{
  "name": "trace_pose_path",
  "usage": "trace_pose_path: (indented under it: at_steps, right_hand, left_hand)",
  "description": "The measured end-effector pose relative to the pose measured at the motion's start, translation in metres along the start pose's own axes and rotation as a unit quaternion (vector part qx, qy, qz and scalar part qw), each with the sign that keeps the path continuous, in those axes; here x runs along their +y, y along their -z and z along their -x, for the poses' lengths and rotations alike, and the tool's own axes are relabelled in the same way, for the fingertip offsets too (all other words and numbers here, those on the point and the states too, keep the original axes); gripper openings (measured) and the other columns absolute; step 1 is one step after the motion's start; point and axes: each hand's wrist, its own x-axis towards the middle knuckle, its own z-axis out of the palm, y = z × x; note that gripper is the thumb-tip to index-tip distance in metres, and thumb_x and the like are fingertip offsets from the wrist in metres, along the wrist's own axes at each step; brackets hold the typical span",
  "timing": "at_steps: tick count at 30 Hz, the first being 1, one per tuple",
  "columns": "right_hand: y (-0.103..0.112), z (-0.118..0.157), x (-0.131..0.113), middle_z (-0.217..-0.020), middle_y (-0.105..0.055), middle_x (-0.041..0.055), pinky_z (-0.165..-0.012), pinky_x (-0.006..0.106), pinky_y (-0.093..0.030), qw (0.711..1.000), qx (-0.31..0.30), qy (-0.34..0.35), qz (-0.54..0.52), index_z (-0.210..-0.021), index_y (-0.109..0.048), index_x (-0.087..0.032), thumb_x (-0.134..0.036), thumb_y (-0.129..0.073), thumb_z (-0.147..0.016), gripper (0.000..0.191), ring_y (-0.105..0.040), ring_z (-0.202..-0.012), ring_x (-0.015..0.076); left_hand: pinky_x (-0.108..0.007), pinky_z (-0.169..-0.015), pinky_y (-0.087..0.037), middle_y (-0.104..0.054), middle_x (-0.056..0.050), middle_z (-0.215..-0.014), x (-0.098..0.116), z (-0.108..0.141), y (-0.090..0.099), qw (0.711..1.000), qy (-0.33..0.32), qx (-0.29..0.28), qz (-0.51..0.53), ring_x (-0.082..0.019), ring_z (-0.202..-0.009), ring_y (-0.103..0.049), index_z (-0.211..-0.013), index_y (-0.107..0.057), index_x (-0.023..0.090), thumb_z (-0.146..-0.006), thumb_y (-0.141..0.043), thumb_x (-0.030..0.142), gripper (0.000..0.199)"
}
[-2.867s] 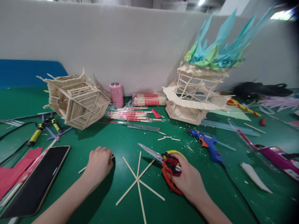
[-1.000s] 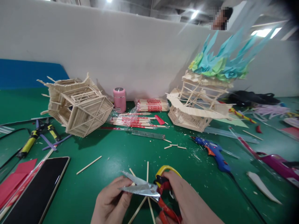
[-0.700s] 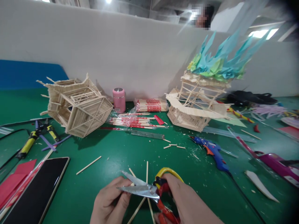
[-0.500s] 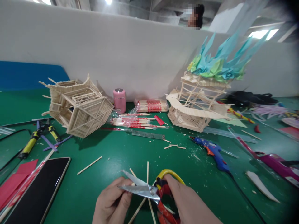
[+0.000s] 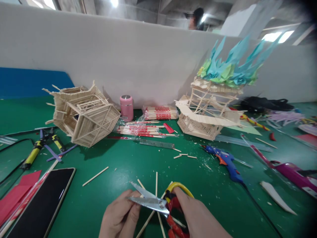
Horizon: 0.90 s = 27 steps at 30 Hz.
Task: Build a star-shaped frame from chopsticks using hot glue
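My right hand [image 5: 198,211] grips a pair of scissors [image 5: 151,202] with red and yellow handles. The blades are spread and point left, toward my left hand [image 5: 119,213]. Its thumb and fingers are pinched around a thin wooden stick, mostly hidden; only a small end shows between the blades. Beneath the scissors, several wooden sticks [image 5: 156,181] cross one another on the green table [image 5: 119,175]. Whether they are joined is hidden by the scissors. A single stick [image 5: 95,176] lies apart, to the left.
Stick-built models stand at the back left [image 5: 91,115] and back right [image 5: 200,122], the latter topped with blue paper. Between them are a pink flask [image 5: 126,108] and stick packs [image 5: 160,113]. A phone [image 5: 42,201] lies left, a blue glue gun [image 5: 229,163] right.
Both hands and the scissors stay almost in place, with only a slight shift. The scissor blades look a little less widely spread.
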Motion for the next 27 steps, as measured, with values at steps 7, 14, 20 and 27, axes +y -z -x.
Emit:
trace_pose_path:
  at_steps: [7,14,20,27]
  right_hand:
    - [0.007,0.001,0.001,-0.074,-0.060,0.0058,-0.053,0.027,-0.040,0.999,-0.005,0.003,0.031,-0.086,-0.049,-0.017,-0.022,-0.057,-0.055,0.032,-0.053,-0.058,0.0174]
    - [0.005,0.002,0.003,-0.076,-0.062,0.0068,-0.055,0.028,-0.041,0.999,-0.016,-0.013,0.044,-0.089,-0.047,-0.017,-0.022,-0.058,-0.053,0.038,-0.054,-0.059,0.0185]
    - [0.006,0.000,-0.002,-0.073,-0.061,0.0045,-0.053,0.024,-0.039,1.000,-0.013,-0.013,0.008,-0.087,-0.047,-0.018,-0.022,-0.057,-0.057,0.031,-0.053,-0.058,0.0158]
    - [0.011,0.001,-0.004,-0.071,-0.058,0.0043,-0.052,0.025,-0.037,1.000,-0.018,-0.003,0.014,-0.081,-0.046,-0.019,-0.028,-0.057,-0.058,0.027,-0.047,-0.055,0.0147]
  left_hand:
    - [-0.022,-0.060,-0.044,-0.066,-0.002,-0.069,0.000,-0.009,0.007,0.983,0.043,-0.151,0.096,-0.016,-0.063,-0.058,-0.073,-0.070,0.025,-0.078,-0.051,0.028,0.019]
    - [-0.021,-0.061,-0.046,-0.067,-0.002,-0.069,0.001,-0.004,0.001,0.989,0.044,-0.117,0.078,-0.016,-0.064,-0.060,-0.071,-0.069,0.022,-0.077,-0.053,0.025,0.017]
    - [-0.015,-0.055,-0.046,-0.064,0.001,-0.065,-0.010,0.002,-0.004,0.996,-0.082,-0.024,-0.032,-0.012,-0.059,-0.061,-0.082,-0.066,0.022,-0.075,-0.052,0.013,0.018]
    - [-0.012,-0.057,-0.046,-0.066,0.004,-0.066,0.005,-0.013,0.005,0.982,-0.138,-0.121,0.042,-0.008,-0.058,-0.061,-0.077,-0.065,0.022,-0.074,-0.048,0.005,0.024]
